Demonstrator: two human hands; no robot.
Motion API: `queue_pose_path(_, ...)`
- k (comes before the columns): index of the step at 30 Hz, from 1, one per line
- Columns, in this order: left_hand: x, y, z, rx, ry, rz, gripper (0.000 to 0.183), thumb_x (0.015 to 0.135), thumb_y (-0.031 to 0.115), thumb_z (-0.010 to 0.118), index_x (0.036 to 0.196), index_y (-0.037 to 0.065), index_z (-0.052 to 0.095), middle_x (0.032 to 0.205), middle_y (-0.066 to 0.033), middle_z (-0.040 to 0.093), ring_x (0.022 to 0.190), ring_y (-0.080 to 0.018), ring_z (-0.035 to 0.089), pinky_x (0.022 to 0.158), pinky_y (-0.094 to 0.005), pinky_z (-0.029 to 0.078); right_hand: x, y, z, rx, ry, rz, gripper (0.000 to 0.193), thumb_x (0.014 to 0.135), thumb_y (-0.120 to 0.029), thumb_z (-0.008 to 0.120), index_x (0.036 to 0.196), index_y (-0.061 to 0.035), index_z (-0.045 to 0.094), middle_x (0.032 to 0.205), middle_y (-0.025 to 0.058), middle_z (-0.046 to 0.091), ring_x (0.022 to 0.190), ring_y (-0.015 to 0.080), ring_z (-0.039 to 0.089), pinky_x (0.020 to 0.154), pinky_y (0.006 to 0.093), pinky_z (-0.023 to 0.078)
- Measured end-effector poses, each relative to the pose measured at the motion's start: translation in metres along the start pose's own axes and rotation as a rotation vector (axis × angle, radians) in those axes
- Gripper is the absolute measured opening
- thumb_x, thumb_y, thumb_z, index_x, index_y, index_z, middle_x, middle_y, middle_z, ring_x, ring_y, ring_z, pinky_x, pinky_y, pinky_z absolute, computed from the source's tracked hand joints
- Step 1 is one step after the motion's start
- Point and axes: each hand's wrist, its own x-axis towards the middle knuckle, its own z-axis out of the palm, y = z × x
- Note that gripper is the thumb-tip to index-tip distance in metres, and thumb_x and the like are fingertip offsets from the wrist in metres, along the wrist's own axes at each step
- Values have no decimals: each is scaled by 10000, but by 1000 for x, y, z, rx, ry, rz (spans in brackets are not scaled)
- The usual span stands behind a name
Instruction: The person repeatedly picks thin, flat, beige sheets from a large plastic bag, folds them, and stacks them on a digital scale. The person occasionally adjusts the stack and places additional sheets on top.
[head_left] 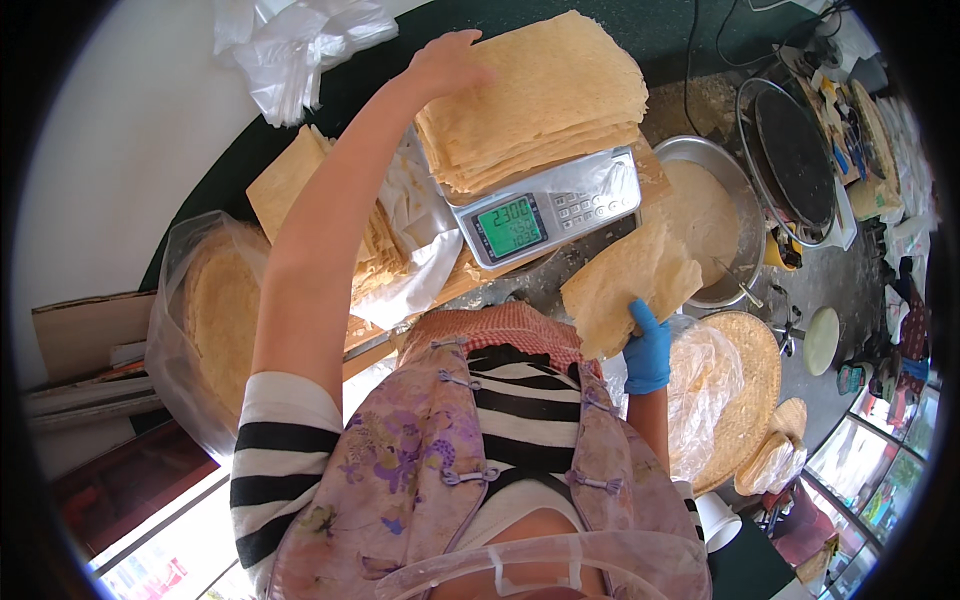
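A tall stack of thin, tan flatbread sheets (540, 90) lies on a silver digital scale (590, 205) with a lit green display. My bare left hand (455, 65) is at the stack's far left corner, fingers closed against its edge; some fingertips are hard to make out. In a blue glove, my right hand (647, 350) pinches a loose flatbread sheet (625, 285) by its near edge. That sheet hangs tilted to the right of the scale's front, with a folded corner. More folded flatbread (290, 190) sits left of the scale, partly hidden behind my left forearm.
Thin plastic bags (300, 50) lie at the far left. Round flatbreads in a clear bag (215, 320) stand near left. A metal basin of batter (745, 215), a round black griddle (795, 155) and a woven tray (745, 400) are on the right.
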Motion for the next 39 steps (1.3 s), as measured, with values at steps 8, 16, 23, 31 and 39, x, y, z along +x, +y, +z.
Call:
queue_pose_path(8,11,9,-5,73,-76,-31,855,547,447,814,1281,125,514,1251,-114,533,1148,-285,531,967,-399,432,6,6,-12,-7,30,4,467,823,-67,633,1260,11,488,1176,93,580,1056,231,577,908,340,473)
queue_pose_path(16,33,13,-13,195,-211,-76,752,481,419,853,1105,96,584,1032,-107,603,953,-268,601,840,-352,488,16,6,-15,-46,1,11,566,815,-69,628,1334,-37,404,1235,105,541,1105,248,557,943,385,469)
queue_pose_path(23,38,3,-10,7,-203,-17,752,467,395,861,1092,90,573,1038,-76,619,1001,-254,592,816,-367,488,18,2,1,-35,-24,-9,488,823,-93,638,1270,17,475,1178,90,571,1051,215,573,900,339,472)
queue_pose_path(31,31,28,-42,-185,-418,13,524,535,251,820,958,-4,645,936,-142,661,879,-243,632,778,-349,502,26,3,6,-63,-78,23,505,817,-83,635,1286,-7,463,1195,85,560,1073,216,561,923,356,466)
queue_pose_path(39,-4,4,-127,-865,-373,50,581,666,129,758,1190,-14,553,1049,-109,641,916,-197,621,802,-333,507,27,-21,28,-60,-77,-89,530,819,-96,635,1309,-33,445,1210,81,547,1093,229,549,941,371,455)
